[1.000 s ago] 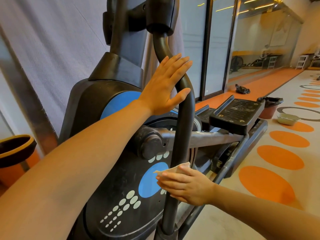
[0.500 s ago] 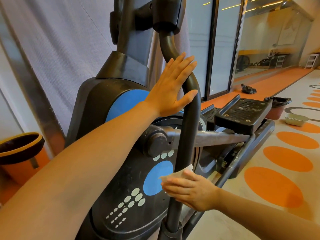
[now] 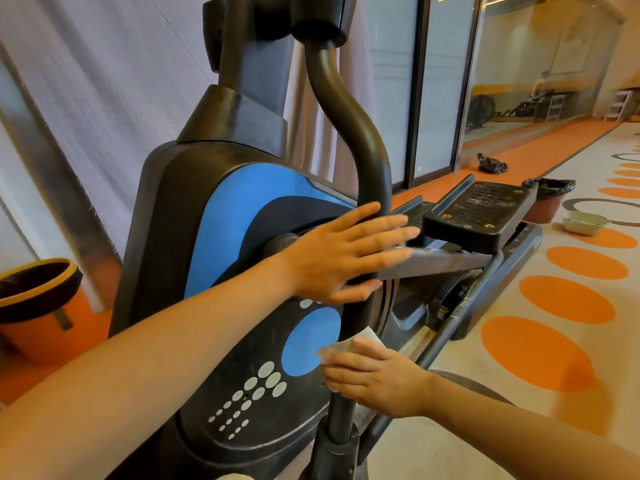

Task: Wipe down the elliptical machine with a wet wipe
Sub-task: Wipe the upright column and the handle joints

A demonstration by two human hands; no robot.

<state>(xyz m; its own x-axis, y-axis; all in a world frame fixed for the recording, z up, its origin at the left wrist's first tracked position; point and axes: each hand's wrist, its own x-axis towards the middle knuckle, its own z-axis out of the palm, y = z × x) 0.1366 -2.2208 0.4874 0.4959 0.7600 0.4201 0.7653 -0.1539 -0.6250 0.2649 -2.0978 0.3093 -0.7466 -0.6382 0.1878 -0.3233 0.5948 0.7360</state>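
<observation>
The black and blue elliptical machine fills the middle of the head view, with its curved black swing arm running down in front of the housing. My left hand lies flat with straight fingers across the swing arm at mid height, near the crank. Lower down, my right hand presses a white wet wipe against the swing arm; the wipe sticks out above my fingers. The grey crank bar leads right to the black pedal.
An orange and black bin stands at the left by the curtain. Behind the pedal are a lined bin, a white tray and a black bag on the floor. Glass panels run along the back right. Orange ovals mark the floor.
My left hand has slid down the swing arm from the upper bend to the crank's height. My right hand with the wipe stays low on the arm. The camera has moved closer.
</observation>
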